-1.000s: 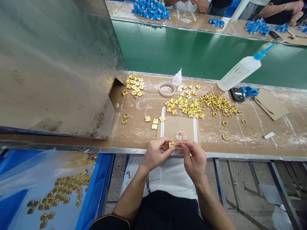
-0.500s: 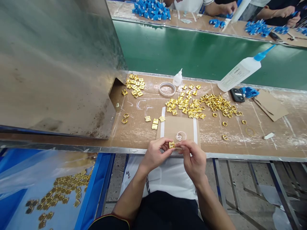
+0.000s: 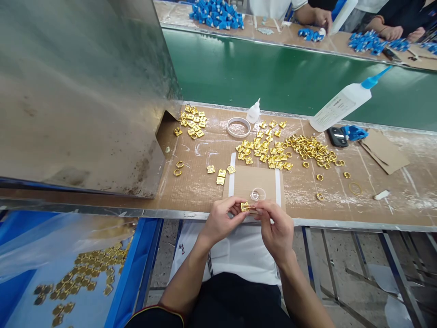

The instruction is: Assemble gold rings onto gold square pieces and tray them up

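Note:
My left hand [image 3: 222, 221] pinches a small square gold piece [image 3: 244, 207] by its edge, just above the table's front edge. From the right, my right hand [image 3: 277, 228] holds a thin stick [image 3: 251, 207] between thumb and fingertips; its tip meets the gold piece or lies very close to it. Just beyond the fingers, a small clear round dish [image 3: 257, 194] sits on a taped cardboard sheet [image 3: 239, 180]. Several loose square gold plates [image 3: 221, 176] lie left of that sheet. Behind it are more square gold pieces [image 3: 262, 148] and a heap of gold rings [image 3: 312, 149].
A metal housing [image 3: 82, 100] fills the left. At the back stand a tape roll [image 3: 238, 127], a small dropper bottle [image 3: 253, 112] and a large leaning bottle [image 3: 341, 107]. A blue bin [image 3: 128, 269] with gold pieces is below left. Co-workers' hands [image 3: 322, 18] show across the green belt [image 3: 239, 64].
My hands, the gold piece and the stick stay almost in place. Across the belt, co-workers' hands have shifted; one at the far right has moved lower.

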A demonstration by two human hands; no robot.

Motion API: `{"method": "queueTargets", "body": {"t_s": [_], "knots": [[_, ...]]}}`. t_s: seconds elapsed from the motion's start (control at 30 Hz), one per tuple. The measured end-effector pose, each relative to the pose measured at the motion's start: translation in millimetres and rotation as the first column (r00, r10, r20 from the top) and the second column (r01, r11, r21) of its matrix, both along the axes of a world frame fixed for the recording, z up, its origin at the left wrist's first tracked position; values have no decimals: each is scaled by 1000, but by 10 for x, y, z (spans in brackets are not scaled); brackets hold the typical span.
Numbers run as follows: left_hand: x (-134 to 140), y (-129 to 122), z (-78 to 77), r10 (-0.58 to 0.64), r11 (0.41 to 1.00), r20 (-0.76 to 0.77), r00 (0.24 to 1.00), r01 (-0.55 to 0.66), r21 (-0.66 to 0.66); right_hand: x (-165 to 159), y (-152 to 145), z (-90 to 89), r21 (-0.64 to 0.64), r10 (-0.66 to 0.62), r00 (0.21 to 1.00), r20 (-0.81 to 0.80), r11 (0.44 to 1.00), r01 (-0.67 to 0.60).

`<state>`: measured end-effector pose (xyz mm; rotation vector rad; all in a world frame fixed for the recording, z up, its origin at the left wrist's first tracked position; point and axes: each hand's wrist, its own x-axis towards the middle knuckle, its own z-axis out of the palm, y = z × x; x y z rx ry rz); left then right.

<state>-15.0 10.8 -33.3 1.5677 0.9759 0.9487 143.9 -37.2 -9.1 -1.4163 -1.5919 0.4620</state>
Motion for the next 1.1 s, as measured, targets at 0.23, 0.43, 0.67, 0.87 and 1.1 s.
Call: {"method": "queueTargets", "body": {"t_s": [0.23,0.43,0.67,0.87,1.1], "knots": [[-2,0,8,-4,1000,-4,1000,4,-1,-25,6,-6,11,-27,999,-18,1000,27],[-3,-2,10,-3,1000,-9,1000,3,-1,-20,5,10,0,-28,1000,6,1000,28],[-3,-1,4,-2,1000,-6,1000,2,-10,-20,8,-15,6,-19,1000,-16,1000,19],[-21,-12,14,-4,1000,10,1000,4,15,-43,16,19,35,-23,999,-25,999,24],[-35,24,-47,-5,998,24,1000,3,67,-83,50,48,79,-33,999,34,996,30]]}}
